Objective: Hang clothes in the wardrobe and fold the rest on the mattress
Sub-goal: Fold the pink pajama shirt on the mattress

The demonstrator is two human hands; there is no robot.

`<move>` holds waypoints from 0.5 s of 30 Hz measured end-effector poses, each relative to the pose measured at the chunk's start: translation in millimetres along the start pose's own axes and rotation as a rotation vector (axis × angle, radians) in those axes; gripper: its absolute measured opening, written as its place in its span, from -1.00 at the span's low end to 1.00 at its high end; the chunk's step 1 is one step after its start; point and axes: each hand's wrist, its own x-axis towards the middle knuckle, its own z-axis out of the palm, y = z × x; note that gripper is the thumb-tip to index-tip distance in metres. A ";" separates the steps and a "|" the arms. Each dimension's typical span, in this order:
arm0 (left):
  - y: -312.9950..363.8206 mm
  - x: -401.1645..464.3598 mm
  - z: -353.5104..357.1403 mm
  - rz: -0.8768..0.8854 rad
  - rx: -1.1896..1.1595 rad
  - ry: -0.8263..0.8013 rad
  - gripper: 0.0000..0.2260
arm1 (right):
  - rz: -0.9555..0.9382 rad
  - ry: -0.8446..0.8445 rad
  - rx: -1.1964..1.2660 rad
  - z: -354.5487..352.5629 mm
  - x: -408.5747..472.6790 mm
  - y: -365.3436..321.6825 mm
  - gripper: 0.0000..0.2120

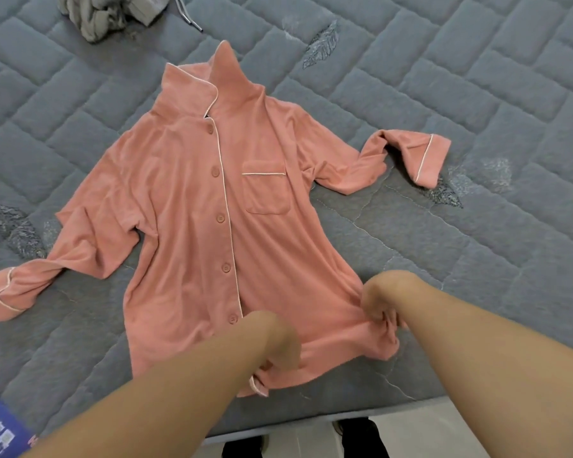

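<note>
A salmon-pink button-up pyjama shirt [192, 200] with white piping lies front-up on the grey quilted mattress [444, 94], collar away from me, both sleeves spread out to the sides. My left hand [278, 345] grips the bottom hem near the button placket. My right hand [382, 300] grips the bunched hem at the shirt's right corner. Both hands' fingers are curled into the fabric.
A crumpled grey garment [103, 14] with a drawstring lies at the mattress's far left. A blue printed label [0, 428] shows at the near left corner. The mattress's front edge [311, 421] runs just below my hands, with pale floor and dark shoes beneath.
</note>
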 end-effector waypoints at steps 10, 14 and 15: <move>-68.7 -24.8 -139.9 -0.109 -0.632 1.136 -0.73 | 0.096 0.941 1.412 -143.4 21.9 115.7 -0.19; -73.3 -25.6 -191.6 -0.218 -0.516 1.369 -0.63 | 0.058 0.827 1.460 -176.4 30.6 125.3 -0.07; -72.9 -24.0 -205.6 -0.243 -0.505 1.409 -0.64 | -0.045 0.759 1.608 -180.3 32.7 126.4 -0.28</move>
